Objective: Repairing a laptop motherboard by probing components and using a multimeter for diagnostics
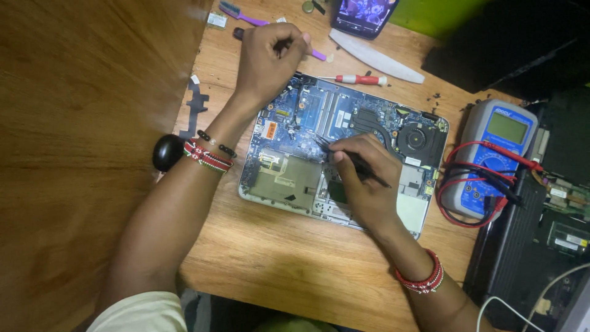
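The left hand [268, 56] is closed in a fist at the far left corner of the opened laptop [342, 147], its contents hidden, while the right hand [365, 179] is pinched shut on black tweezers [344, 157] whose tips are set on the blue circuit board [332, 114] near the middle. The laptop is hemmed in on the right by a multimeter [495, 157] with red leads and at the far edge by a red-handled screwdriver [359, 79] and a purple brush [246, 15]. Open wooden table [289, 258] is left along the near edge.
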